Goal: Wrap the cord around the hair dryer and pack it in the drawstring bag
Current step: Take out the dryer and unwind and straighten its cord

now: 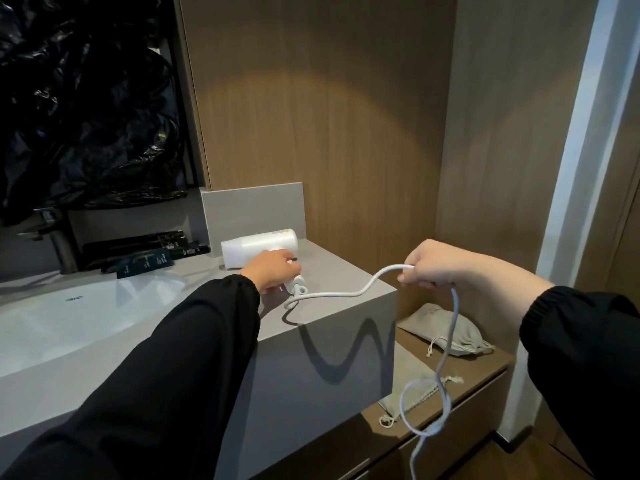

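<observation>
Lying on the grey surface (332, 261), the hair dryer (256, 247) has its handle gripped by the left hand (272, 271). Right of the dryer, the right hand (436, 265) is closed round the cord (398, 267), whose slack dangles looped and may knot or snag the surface's corner. A drawstring bag (426, 322) waits lower right. The dryer's label and the sink (86, 317) logo are too small to read

Bathroom: washbasin (52, 317), vanity counter (332, 271)

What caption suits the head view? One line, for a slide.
Left hand grips the hair dryer on the counter while right hand holds its white cord.
</observation>
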`<state>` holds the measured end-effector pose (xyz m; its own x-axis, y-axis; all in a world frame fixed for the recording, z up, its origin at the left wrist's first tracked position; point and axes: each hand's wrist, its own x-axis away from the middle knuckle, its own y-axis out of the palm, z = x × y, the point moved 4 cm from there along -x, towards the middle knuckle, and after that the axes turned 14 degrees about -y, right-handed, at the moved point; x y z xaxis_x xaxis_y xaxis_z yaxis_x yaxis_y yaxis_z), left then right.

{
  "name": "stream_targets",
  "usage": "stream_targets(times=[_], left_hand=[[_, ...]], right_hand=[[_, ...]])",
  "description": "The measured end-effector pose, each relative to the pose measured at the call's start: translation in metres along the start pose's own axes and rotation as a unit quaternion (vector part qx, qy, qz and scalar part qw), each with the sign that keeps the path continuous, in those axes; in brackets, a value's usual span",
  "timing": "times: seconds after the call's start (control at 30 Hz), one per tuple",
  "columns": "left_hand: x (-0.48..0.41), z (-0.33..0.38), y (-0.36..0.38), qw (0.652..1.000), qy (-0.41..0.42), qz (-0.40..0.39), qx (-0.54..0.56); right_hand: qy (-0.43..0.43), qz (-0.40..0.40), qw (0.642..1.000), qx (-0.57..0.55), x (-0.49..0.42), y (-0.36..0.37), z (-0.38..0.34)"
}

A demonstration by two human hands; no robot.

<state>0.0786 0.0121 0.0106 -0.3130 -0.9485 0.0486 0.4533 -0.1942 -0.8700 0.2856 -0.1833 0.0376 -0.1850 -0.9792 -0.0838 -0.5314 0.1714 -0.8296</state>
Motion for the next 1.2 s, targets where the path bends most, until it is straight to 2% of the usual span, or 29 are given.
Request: stream_targets(times=[0.07, 0.13, 0.17, 0.2, 0.27, 0.3, 0.47, 0.5, 0.53, 0.57, 0.6, 0.63, 0.67, 0.7, 0.73, 0.8, 0.87, 0.93, 1.0, 1.2], left_hand=[[-0.003, 0.004, -0.003, 0.986, 0.028, 0.105, -0.129], [0.009, 0.02, -0.006, 0.968, 0.132, 0.182, -0.115], [0.019, 0.028, -0.006, 0.967, 0.19, 0.16, -0.062], [0.03, 0.035, -0.003, 0.971, 0.222, 0.085, 0.011], [0.054, 0.042, 0.01, 0.965, 0.217, -0.106, 0.1], [0.061, 0.042, 0.016, 0.963, 0.206, -0.147, 0.095], [0.07, 0.032, 0.027, 0.966, 0.19, -0.135, 0.112], [0.073, 0.033, 0.027, 0.969, 0.213, -0.085, 0.09], [0.08, 0.035, 0.025, 0.963, 0.264, 0.013, 0.056], [0.094, 0.039, 0.023, 0.931, 0.335, 0.141, 0.032], [0.113, 0.041, 0.025, 0.881, 0.406, 0.24, 0.026], [0.131, 0.042, 0.034, 0.841, 0.46, 0.282, 0.033], [0.143, 0.042, 0.048, 0.82, 0.496, 0.283, 0.04], [0.151, 0.042, 0.066, 0.822, 0.509, 0.255, 0.038], [0.153, 0.043, 0.088, 0.847, 0.491, 0.204, 0.028], [0.146, 0.044, 0.133, 0.917, 0.39, 0.088, -0.01], [0.131, 0.041, 0.172, 0.961, 0.274, -0.038, -0.007], [0.119, 0.04, 0.201, 0.966, 0.215, -0.145, 0.002], [0.114, 0.043, 0.219, 0.958, 0.206, -0.195, -0.045], [0.114, 0.046, 0.238, 0.95, 0.198, -0.216, -0.105]], right_hand=[[-0.029, 0.05, 0.997, -0.05, 0.003, -0.004, 0.002], [-0.038, 0.093, 0.993, -0.063, 0.005, -0.005, 0.003], [-0.041, 0.116, 0.99, -0.066, 0.005, -0.006, 0.003], [-0.044, 0.14, 0.987, -0.071, 0.005, -0.007, 0.003], [-0.045, 0.182, 0.977, -0.097, 0.004, -0.009, 0.004], [-0.042, 0.199, 0.972, -0.117, 0.004, -0.01, 0.005], [-0.023, 0.207, 0.953, -0.222, 0.005, -0.001, 0.013], [-0.019, 0.205, 0.947, -0.246, 0.005, 0.002, 0.014], [-0.011, 0.206, 0.939, -0.275, 0.006, 0.005, 0.015], [-0.001, 0.205, 0.93, -0.306, 0.005, 0.008, 0.017], [0.005, 0.201, 0.92, -0.336, 0.005, 0.011, 0.018], [0.006, 0.192, 0.912, -0.363, 0.004, 0.013, 0.019], [0.001, 0.182, 0.904, -0.386, 0.003, 0.016, 0.019], [-0.005, 0.171, 0.898, -0.405, 0.003, 0.018, 0.019], [-0.01, 0.163, 0.893, -0.419, 0.003, 0.02, 0.018], [-0.013, 0.153, 0.888, -0.433, 0.005, 0.024, 0.015], [-0.013, 0.151, 0.884, -0.443, 0.008, 0.026, 0.012], [-0.016, 0.155, 0.877, -0.455, 0.013, 0.027, 0.011], [-0.023, 0.164, 0.872, -0.46, 0.017, 0.027, 0.011], [-0.027, 0.184, 0.869, -0.459, 0.023, 0.028, 0.02]])
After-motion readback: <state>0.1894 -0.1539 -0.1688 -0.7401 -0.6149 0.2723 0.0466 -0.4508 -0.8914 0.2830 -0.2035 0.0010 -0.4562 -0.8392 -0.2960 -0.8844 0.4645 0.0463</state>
